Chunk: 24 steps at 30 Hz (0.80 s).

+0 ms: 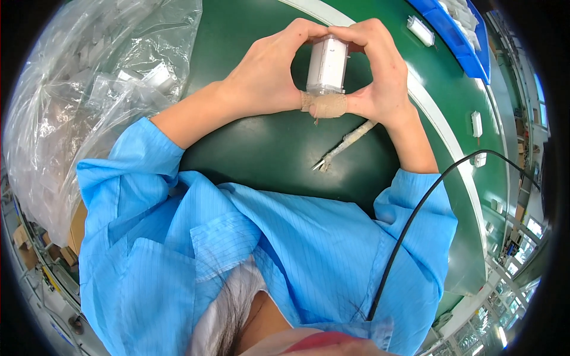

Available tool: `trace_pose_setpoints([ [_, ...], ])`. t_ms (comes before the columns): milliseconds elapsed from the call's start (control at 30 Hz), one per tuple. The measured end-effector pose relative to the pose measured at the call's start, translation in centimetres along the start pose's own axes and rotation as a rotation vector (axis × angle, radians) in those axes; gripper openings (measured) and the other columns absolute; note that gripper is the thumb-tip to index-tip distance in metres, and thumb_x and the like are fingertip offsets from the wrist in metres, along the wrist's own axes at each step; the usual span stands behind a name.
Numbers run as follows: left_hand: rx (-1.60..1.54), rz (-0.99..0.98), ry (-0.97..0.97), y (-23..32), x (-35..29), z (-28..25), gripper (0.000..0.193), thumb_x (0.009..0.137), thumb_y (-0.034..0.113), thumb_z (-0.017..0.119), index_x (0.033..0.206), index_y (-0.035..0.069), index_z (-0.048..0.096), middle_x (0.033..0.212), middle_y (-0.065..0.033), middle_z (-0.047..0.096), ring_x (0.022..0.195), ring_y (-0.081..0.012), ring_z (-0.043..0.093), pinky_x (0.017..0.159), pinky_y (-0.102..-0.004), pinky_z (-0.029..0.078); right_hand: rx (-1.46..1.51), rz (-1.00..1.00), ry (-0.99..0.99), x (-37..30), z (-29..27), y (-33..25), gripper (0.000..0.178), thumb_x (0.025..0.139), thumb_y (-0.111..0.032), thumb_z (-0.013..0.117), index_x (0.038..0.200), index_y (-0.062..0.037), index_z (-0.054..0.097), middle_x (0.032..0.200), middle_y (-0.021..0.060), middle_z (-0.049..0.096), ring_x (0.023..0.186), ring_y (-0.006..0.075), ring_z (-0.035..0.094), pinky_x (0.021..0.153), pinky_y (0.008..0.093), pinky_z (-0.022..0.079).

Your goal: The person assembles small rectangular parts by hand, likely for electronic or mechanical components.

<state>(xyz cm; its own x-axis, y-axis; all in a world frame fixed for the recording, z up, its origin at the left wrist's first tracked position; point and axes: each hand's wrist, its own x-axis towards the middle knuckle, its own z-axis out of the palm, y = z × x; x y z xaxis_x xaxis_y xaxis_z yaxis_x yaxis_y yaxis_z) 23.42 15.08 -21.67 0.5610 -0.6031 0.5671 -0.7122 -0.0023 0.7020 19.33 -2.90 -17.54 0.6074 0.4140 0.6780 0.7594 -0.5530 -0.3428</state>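
My left hand (264, 74) and my right hand (383, 71) grip a small white box-shaped piece with clear plastic ends (328, 66) between them, over the green tabletop (255, 148). Fingers press on its far end and thumbs on its near end. Tan tape (329, 105) is wrapped round the thumbs, which overlap. Just below my right wrist are tweezers (350, 141) wrapped in pale tape, their metal points toward me. Whether they lie on the table or touch the hand, I cannot tell.
A large clear plastic bag (65, 107) of white pieces fills the left side. At the far right stands a blue bin (482, 56) with white parts. More white pieces, one of them here (420, 31), lie along the green strip beyond a white curved edge (436, 110). A black cable (409, 219) arches on the right.
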Motion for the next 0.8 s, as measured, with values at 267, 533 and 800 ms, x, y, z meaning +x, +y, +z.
trace_pose_setpoints([
  [267, 0.125, -0.013, 0.087, 0.4, -0.3, -0.1, 0.067, 0.052, 0.022, 0.085, 0.107, 0.004, 0.052, 0.101, -0.0103, 0.057, 0.092, -0.0292, 0.059, 0.080, -0.0383, 0.049, -0.052, 0.216, -0.050, -1.1, 1.1, -0.7, 0.063, 0.061, -0.029, 0.083, 0.111, -0.0023, 0.056, 0.095, 0.0099, 0.056, 0.082, 0.0210, 0.056, 0.066, 0.0298, 0.051],
  [533, 0.244, 0.015, 0.081, -0.1, 0.0, -0.3, 0.068, 0.049, 0.029, 0.086, 0.104, 0.005, 0.055, 0.091, -0.0085, 0.060, 0.089, -0.0265, 0.059, 0.089, -0.0385, 0.042, 0.092, 0.402, -0.093, -1.3, 1.1, 0.2, 0.061, 0.066, -0.030, 0.080, 0.114, -0.0030, 0.054, 0.098, 0.0086, 0.054, 0.089, 0.0195, 0.056, 0.077, 0.0314, 0.051],
  [800, -0.034, -0.242, -0.129, -1.2, 0.0, -1.7, 0.069, 0.054, 0.037, 0.085, 0.106, 0.004, 0.056, 0.093, -0.0085, 0.061, 0.092, -0.0246, 0.057, 0.089, -0.0373, 0.041, 0.354, 0.422, -0.177, -1.3, 0.2, 0.5, 0.062, 0.062, -0.011, 0.080, 0.119, -0.0022, 0.056, 0.098, 0.0102, 0.055, 0.086, 0.0211, 0.062, 0.078, 0.0305, 0.054],
])
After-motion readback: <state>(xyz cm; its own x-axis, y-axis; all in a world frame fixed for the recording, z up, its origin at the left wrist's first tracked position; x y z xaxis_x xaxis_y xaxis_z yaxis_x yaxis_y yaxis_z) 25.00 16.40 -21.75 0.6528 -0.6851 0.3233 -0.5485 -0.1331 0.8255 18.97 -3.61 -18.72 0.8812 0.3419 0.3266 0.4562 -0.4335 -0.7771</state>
